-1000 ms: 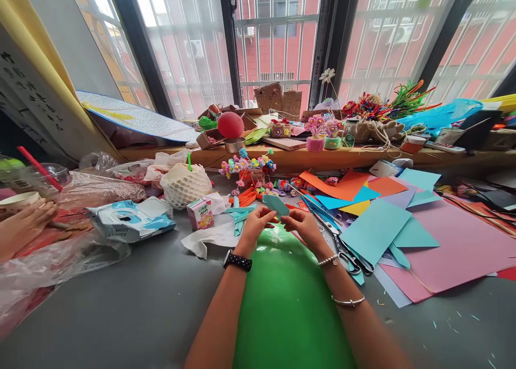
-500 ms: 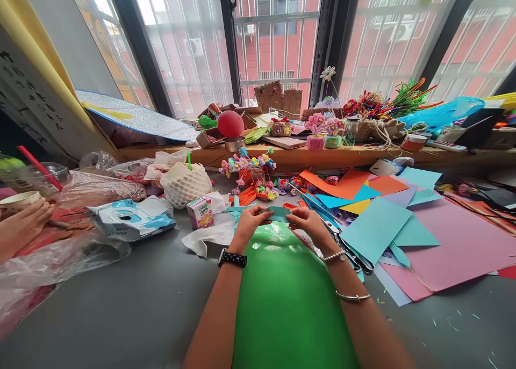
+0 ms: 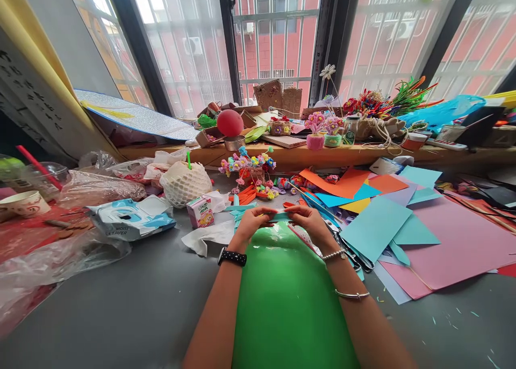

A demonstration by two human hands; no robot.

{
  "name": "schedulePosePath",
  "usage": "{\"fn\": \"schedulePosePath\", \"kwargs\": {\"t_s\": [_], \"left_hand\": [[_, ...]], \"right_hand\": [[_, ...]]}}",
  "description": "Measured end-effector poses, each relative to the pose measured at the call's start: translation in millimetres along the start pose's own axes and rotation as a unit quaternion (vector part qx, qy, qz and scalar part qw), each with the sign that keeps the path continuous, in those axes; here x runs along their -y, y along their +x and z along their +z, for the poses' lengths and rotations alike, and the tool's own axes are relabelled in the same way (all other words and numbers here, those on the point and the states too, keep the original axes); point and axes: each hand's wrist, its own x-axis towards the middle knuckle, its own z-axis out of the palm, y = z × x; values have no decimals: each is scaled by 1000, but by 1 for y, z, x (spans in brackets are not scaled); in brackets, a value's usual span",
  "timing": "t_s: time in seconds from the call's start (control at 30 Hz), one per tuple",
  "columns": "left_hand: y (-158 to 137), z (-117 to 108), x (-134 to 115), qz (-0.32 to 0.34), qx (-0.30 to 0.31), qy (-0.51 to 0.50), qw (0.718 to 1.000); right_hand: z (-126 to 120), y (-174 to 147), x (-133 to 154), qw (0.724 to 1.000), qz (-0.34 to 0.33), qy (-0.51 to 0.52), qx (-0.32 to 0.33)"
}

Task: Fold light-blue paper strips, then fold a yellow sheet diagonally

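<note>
A narrow strip of teal paper [image 3: 281, 217] is stretched between my two hands, just above the far end of a shiny green sheet or mat [image 3: 294, 299]. My left hand [image 3: 255, 224], with a dotted black watch strap at its wrist, pinches the strip's left end. The other end is pinched by my right hand [image 3: 312, 226], which wears a beaded bracelet. My fingers hide part of the strip. Beside my left hand lie a crumpled white tissue [image 3: 209, 239] and a small pink carton [image 3: 200, 212]. Scissors [image 3: 357, 257] lie partly covered by paper right of my right hand.
Teal sheets [image 3: 377, 226] and a large pink sheet [image 3: 459, 245] spread to the right. A wet-wipe pack [image 3: 135, 218], a netted coconut [image 3: 186, 185] and a paper cup [image 3: 24, 203] stand left. Bead-like colourful flowers [image 3: 248, 167] stand ahead, below the crowded window ledge [image 3: 169, 154].
My hands have drawn slightly closer and the strip has tilted, showing a lighter, narrower face. At the far left, another person's hand has left the paper cup and gone out of view.
</note>
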Motion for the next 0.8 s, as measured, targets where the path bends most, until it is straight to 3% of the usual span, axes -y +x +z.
{"fn": "schedulePosePath", "kwargs": {"t_s": [0.2, 0.43, 0.67, 0.8], "left_hand": [[0, 0, 0, -4, -23, -26, 999], [-1, 0, -2, -11, 41, -56, 998], [0, 3, -2, -24, -20, -39, 999], [0, 3, 1, -35, -25, -43, 998]], "right_hand": [[3, -1, 3, 999, -27, -4, -19], [4, -1, 3, 998, -48, -28, -17], [2, 0, -1, 996, -66, -55, -7], [3, 0, -1, 995, -72, -64, -8]]}}
